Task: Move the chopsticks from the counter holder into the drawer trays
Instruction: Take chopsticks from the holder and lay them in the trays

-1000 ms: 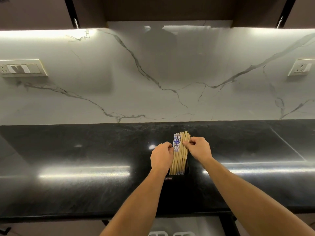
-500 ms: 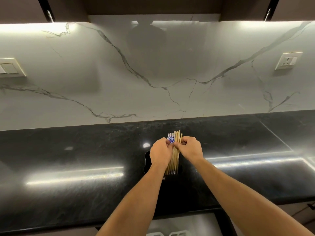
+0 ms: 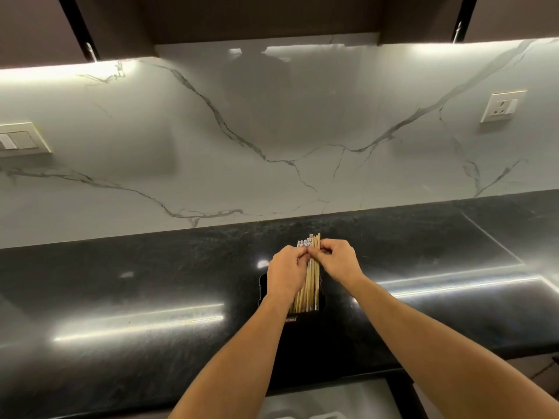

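The worktop (image 3: 127, 300) is black polished stone and reflects the lamp strips; behind it stands a white marble wall (image 3: 272, 131) with grey veins, a switch plate (image 3: 21, 140) and a socket (image 3: 500, 105). The chopsticks (image 3: 309, 282) stand upright in the dark holder (image 3: 263, 288). The left hand (image 3: 286, 272) and the right hand (image 3: 340, 261) pinch their upper ends.

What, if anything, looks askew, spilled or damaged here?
Nothing stands out. The chopsticks stand bunched in the black holder on the counter, left hand and right hand gripping their tops.
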